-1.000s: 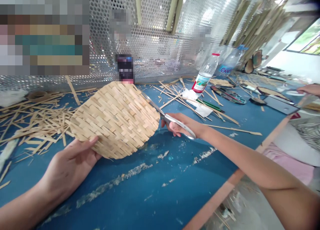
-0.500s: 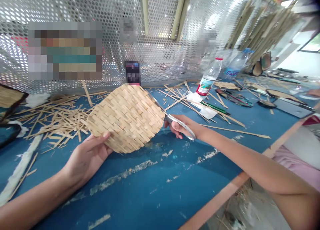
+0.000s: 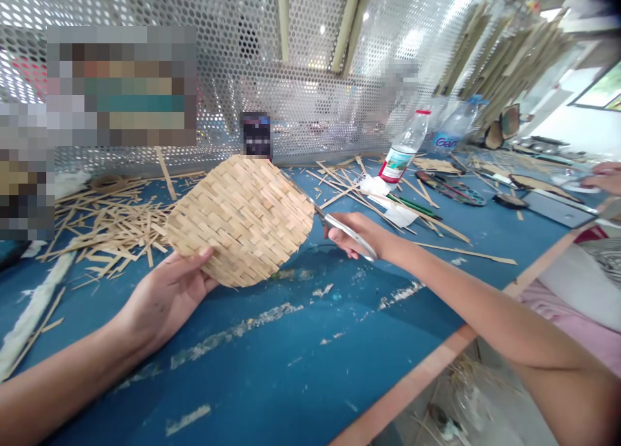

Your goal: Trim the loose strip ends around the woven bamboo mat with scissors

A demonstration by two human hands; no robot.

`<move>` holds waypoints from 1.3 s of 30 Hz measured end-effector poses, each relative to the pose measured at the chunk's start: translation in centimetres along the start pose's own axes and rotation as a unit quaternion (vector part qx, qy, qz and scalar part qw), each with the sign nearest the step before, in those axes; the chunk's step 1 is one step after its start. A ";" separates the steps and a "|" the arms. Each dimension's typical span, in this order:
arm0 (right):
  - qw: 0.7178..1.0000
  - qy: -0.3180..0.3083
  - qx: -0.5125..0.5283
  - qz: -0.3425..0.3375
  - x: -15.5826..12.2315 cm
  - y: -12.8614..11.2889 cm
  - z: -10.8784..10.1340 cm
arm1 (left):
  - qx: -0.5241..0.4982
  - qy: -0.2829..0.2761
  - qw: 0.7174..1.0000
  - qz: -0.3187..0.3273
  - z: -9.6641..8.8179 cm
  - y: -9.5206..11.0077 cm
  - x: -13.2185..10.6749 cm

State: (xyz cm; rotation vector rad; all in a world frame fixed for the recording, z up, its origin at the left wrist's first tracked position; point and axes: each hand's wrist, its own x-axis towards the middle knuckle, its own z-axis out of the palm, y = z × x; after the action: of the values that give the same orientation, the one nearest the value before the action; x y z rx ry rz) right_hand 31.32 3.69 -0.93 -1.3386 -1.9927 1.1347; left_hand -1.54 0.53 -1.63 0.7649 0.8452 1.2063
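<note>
A woven bamboo piece (image 3: 242, 223), roughly rounded, is held tilted above the blue table. My left hand (image 3: 177, 284) pinches its lower left edge, thumb on the front and fingers behind. Scissors (image 3: 352, 234) with pale handles are gripped in my right hand (image 3: 354, 229), fingers wrapped around them. Their blades point up and left along the right edge of the weave; the tips are partly hidden behind it. Beyond the left hand lies a pile of cut bamboo strips (image 3: 130, 229).
A red-capped water bottle (image 3: 402, 150) stands by crumpled tissue (image 3: 400, 213) and green pencils (image 3: 412, 203). A larger bottle (image 3: 456, 126) is behind it. Perforated metal sheeting (image 3: 310, 97) closes the back. At far right another person's hand (image 3: 606, 176) shows over the blue table (image 3: 291, 381).
The weave and both hands appear slightly higher and further left, as the whole view has shifted. Another person's hand shows more at far right. Both holds are unchanged.
</note>
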 end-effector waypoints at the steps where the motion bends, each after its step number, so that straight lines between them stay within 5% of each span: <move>1: 1.000 0.003 0.008 0.018 0.0 -0.2 0.1 | 0.003 0.002 1.000 0.002 0.0 0.0 0.0; 14: 0.995 0.061 0.064 0.054 -0.3 -1.1 1.6 | 0.025 0.042 0.998 0.032 0.0 0.1 0.3; 22: 0.999 0.038 -0.029 -0.024 -0.7 -1.8 1.0 | 0.073 0.015 0.997 -0.033 -0.4 -0.6 -0.4; 28: 0.998 0.015 0.051 -0.046 -0.4 -0.8 0.3 | 0.046 0.037 0.998 -0.002 0.4 0.0 -0.4; 39: 0.998 -0.010 -0.035 -0.045 -0.5 -1.0 -0.3 | 0.023 0.040 0.999 0.000 0.3 0.1 -0.1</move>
State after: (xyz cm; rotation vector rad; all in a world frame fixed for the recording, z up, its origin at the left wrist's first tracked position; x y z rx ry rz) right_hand 31.28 3.14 0.15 -1.2630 -2.1019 1.0497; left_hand -1.34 0.46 -1.43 0.7585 0.9415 1.2265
